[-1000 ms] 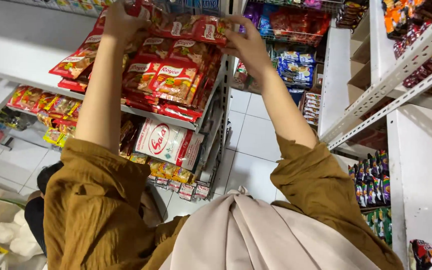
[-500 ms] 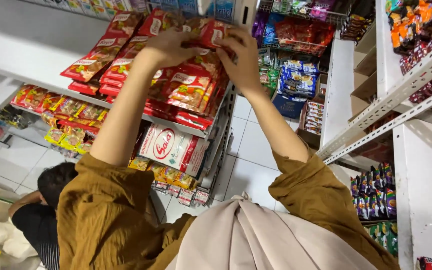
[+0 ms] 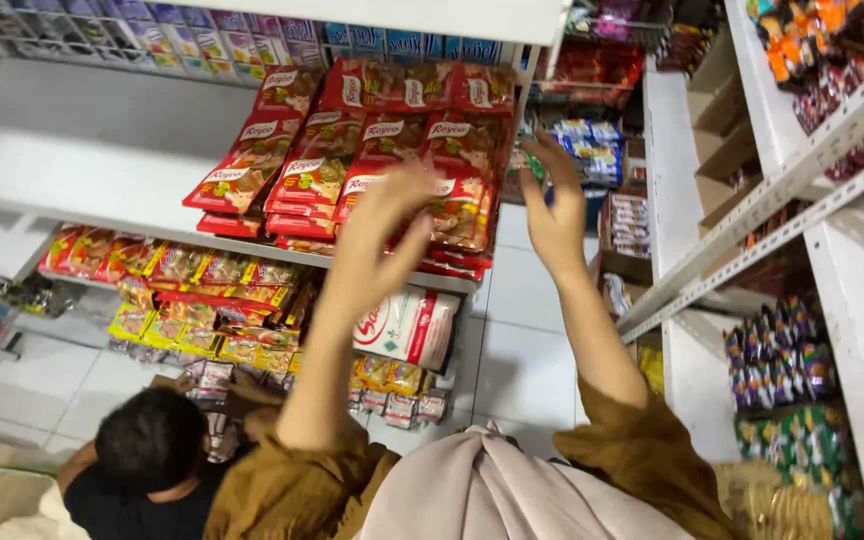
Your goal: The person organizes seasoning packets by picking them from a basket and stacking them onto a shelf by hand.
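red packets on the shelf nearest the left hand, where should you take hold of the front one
Probably the front red packet by its lower edge, coming from below and in front. The packets lie flat and overlapping, so only that front edge overhangs the white shelf. Both left hand and right hand are open.

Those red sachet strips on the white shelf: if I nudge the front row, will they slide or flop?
The red sachet strips look thin, soft and probably light, so likely floppy. They overlap like shingles with glossy film, so a nudge from the left hand may slide several together.

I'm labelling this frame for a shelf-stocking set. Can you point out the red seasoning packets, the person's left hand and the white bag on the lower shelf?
red seasoning packets (image 3: 317,165), head view, front of a middle packet.
left hand (image 3: 392,215), head view, palm.
white bag (image 3: 410,325), head view, its front face.
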